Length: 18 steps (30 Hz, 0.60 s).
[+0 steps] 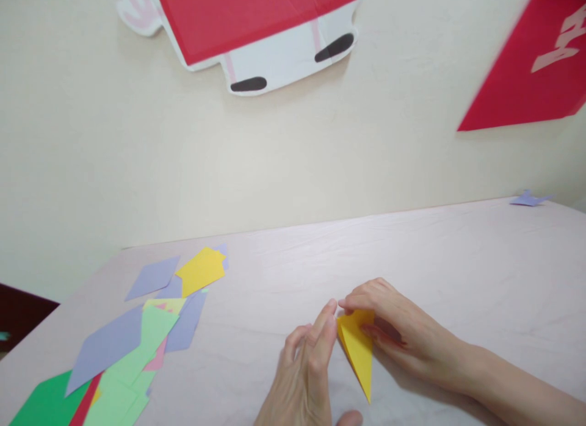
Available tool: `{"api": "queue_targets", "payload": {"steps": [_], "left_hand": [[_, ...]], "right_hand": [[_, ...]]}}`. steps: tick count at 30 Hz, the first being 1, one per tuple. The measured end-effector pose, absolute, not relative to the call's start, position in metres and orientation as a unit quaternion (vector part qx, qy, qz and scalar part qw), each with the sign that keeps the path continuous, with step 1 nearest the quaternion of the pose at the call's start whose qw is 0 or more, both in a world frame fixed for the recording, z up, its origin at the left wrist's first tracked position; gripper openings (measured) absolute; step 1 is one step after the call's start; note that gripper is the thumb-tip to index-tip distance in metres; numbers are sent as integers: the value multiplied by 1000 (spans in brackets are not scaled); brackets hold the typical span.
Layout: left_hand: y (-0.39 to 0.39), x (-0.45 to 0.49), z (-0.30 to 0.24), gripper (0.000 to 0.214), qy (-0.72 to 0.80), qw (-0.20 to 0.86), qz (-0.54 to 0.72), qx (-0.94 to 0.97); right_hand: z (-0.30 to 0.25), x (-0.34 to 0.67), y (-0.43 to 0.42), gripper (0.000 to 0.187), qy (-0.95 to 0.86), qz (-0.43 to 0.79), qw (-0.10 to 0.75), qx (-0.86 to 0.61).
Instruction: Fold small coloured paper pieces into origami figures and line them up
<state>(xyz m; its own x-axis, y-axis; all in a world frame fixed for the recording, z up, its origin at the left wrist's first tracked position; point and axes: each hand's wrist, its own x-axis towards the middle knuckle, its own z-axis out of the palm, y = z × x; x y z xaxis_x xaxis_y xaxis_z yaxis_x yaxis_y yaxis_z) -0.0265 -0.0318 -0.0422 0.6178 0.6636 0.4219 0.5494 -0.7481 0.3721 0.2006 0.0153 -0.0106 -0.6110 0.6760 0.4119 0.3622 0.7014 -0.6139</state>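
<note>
A yellow folded paper (359, 353), shaped like a narrow triangle with its point toward me, stands out against the pale cloth. My right hand (405, 331) grips its upper right part, fingers over the top edge and thumb at the right side. Just left of the paper is my left hand (306, 371), with fingers stretched forward and thumb apart near the bottom edge. Its fingertips come close to the paper's upper left corner; whether they touch it I cannot tell. Layered edges show along the paper's left side.
Loose sheets lie spread on the left: purple paper (112, 340), light green paper (137, 359), yellow paper (204, 270) and dark green paper (48, 398). At the far right corner sits a folded purple paper piece (528, 198). Behind the table (256, 273) rises a wall with red decorations (265, 17).
</note>
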Motion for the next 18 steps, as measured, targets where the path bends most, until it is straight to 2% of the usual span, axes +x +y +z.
{"api": "queue_targets", "payload": {"steps": [7,12,18], "left_hand": [[-30,-27,-43,77,324,106,279,898],[-31,-25,-52,66,302,75,288,906],[-26,-26,-50,82,316,20,237,918]], "right_hand": [[-11,204,14,49,-851,265,339,-302],[-12,207,12,39,-829,312,359,-295],[-7,206,13,25,-831,311,365,-283]]}}
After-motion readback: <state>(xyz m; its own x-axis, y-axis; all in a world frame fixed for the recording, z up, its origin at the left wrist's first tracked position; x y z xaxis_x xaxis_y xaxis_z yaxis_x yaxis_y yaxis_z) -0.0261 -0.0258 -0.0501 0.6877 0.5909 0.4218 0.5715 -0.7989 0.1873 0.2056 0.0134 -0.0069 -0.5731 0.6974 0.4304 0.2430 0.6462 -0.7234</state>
